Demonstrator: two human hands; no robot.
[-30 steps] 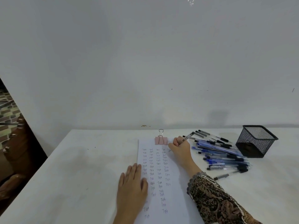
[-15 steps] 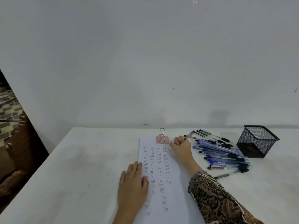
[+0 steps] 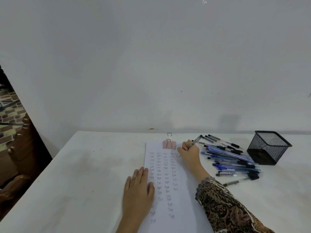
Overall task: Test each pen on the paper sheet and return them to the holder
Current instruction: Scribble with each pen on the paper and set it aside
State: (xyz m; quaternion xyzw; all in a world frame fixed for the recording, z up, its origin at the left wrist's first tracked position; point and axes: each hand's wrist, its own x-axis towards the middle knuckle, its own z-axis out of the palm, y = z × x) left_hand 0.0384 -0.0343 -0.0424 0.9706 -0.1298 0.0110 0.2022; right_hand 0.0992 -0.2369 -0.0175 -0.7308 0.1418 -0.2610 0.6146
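Observation:
A white paper sheet (image 3: 183, 195) lies in front of me, covered with columns of small written words. My left hand (image 3: 138, 189) rests flat on its left edge, fingers spread, holding nothing. My right hand (image 3: 189, 151) is curled around a clear pen with a black end (image 3: 196, 140), its tip down on the sheet near the top right. A heap of several blue and black pens (image 3: 232, 159) lies right of the sheet. The black mesh holder (image 3: 268, 147) stands beyond the heap and looks empty.
A pink binder clip (image 3: 169, 144) grips the sheet's top edge. One grey pen (image 3: 235, 182) lies apart below the heap. The white table (image 3: 75, 174) meets a white wall at the back. Dark wooden furniture (image 3: 20, 148) stands past the table's left edge.
My right hand stays at the top right of the sheet with the pen, shifting only slightly. The left hand has not moved. The view has tilted a little.

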